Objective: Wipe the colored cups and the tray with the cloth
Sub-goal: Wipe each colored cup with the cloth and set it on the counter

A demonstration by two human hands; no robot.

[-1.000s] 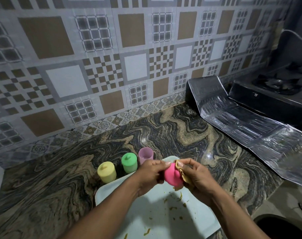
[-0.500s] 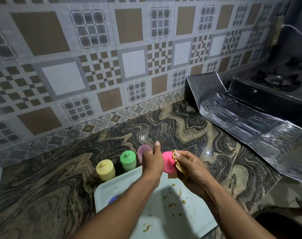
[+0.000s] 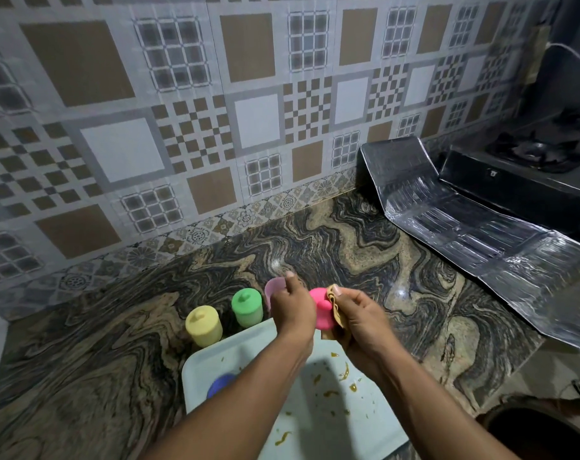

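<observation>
Over the tray (image 3: 238,351), you're mid-wipe on the pink cup (image 3: 321,310).
Left hand (image 3: 293,308) grips it, right hand (image 3: 359,323) pinches the cloth (image 3: 333,293); blue cup (image 3: 219,384) and tray (food-streaked) look undone.

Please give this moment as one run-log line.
step: wiping pink cup | left hand: holds pink cup | right hand: holds cloth against it | tray: food bits

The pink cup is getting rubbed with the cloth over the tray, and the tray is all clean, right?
Not quite. The head view shows the tray is dirty: yellow-brown smears and crumbs lie on it. The rest is right: the left hand holds the pink cup above the tray, and the right hand presses the cloth against it.
</observation>
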